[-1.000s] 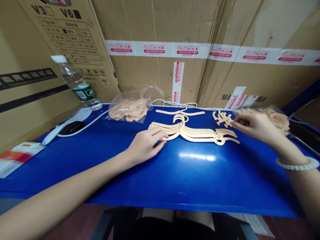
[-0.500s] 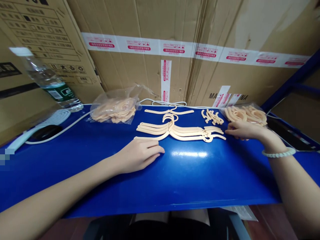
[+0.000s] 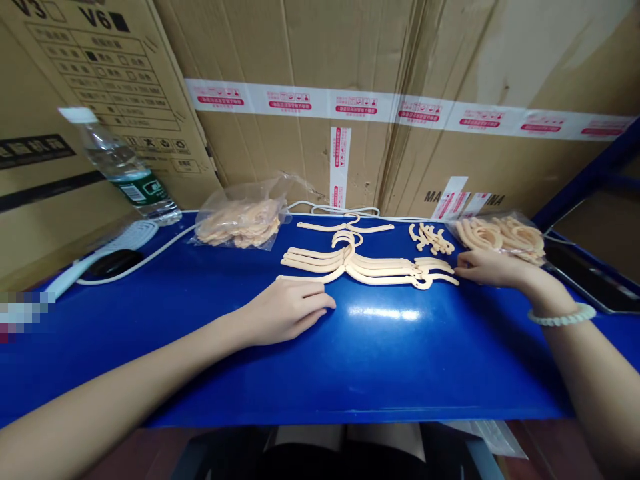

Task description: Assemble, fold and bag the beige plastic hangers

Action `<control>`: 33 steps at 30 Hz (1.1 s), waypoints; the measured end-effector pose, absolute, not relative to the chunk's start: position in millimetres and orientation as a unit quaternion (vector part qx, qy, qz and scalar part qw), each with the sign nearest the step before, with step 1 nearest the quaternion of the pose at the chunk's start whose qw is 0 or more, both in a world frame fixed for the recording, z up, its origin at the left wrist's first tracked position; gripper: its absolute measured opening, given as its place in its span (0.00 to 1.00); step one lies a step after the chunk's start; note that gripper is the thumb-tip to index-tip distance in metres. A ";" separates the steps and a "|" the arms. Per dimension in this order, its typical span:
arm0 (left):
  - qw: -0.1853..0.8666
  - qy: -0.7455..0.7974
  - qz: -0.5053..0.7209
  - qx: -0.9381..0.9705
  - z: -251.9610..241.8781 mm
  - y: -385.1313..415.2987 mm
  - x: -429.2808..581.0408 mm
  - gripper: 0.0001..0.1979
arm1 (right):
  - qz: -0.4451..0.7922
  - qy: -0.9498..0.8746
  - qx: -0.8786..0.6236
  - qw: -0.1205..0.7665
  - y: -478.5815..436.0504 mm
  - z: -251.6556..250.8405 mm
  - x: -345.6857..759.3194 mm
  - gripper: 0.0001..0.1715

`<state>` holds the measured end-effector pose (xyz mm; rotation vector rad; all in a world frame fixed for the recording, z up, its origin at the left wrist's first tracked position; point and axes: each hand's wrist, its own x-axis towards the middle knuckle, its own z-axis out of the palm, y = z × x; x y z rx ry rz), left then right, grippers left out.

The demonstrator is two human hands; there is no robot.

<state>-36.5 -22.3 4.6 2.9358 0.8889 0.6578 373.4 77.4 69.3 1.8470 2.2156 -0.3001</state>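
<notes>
A stack of beige plastic hangers lies across the middle of the blue table. My left hand rests palm down with its fingers stretched out; the index finger touches the left tip of the lowest hanger. My right hand lies at the stack's right end with its fingers curled together, and what they pinch is hidden. A bead bracelet is on that wrist. A pile of small beige hooks lies just behind the right hand. A single hanger lies behind the stack.
A clear bag of beige rings lies at the far right, and a bag of beige parts at the back left. A water bottle, a white cabled device and a dark object stand at the left. Cardboard boxes wall the back.
My right hand left the pile of small hooks and came down to the right end of the hanger stack. My left hand slid a little nearer along the lowest hanger's left tip.
</notes>
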 end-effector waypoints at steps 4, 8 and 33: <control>0.006 0.286 0.204 0.936 4.7 -22.1 -36.7 0.12 | -0.097 0.757 0.634 0.128 75.3 70.7 370.2 0.13; 0.002 0.286 0.203 0.936 6.0 -21.8 -36.2 0.12 | -0.102 0.762 0.627 0.123 74.6 71.3 370.6 0.13; -0.046 0.377 0.204 0.902 6.9 -19.1 -37.8 0.10 | -0.125 0.742 0.648 0.122 78.1 68.4 374.4 0.16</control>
